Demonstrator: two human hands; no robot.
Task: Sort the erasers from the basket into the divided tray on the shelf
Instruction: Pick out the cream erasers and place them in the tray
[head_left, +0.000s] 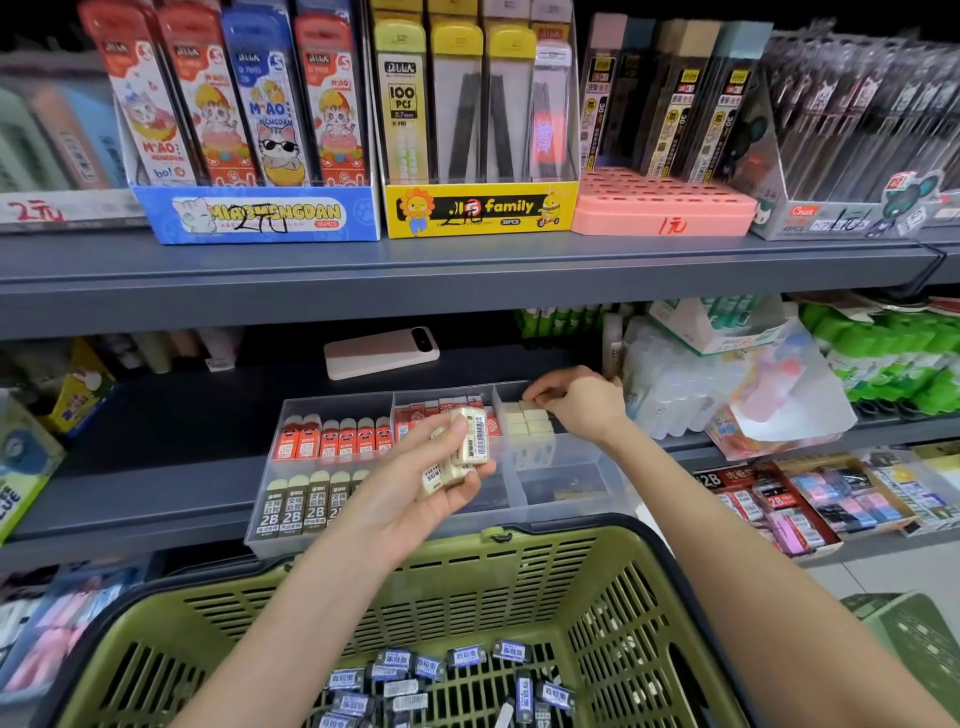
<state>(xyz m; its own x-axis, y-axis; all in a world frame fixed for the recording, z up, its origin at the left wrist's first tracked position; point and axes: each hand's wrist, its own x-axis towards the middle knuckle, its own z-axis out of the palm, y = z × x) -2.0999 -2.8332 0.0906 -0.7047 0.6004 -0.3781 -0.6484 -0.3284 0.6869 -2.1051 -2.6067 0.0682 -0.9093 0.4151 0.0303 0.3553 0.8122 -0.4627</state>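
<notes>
Basket (467, 571) nearest, in front of and below the shelf (156, 467), loose erasers (441, 680) on its floor. Divided tray (291, 519) on shelf just behind basket. Tray left side: back eraser row (332, 441), front eraser row (306, 506). Back-right compartment: stacked erasers (530, 423), right hand (576, 402) pinching at their rear. Left hand (431, 483) above tray middle, holding a handful of erasers (467, 441). Phone (382, 352) on shelf behind tray. Display boxes (478, 208) on upper shelf (467, 265).

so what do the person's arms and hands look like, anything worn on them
The left forearm and right forearm are bare, no sleeve in view. The left hand and right hand wear no gloves; no ring, watch or bracelet shows.
</notes>
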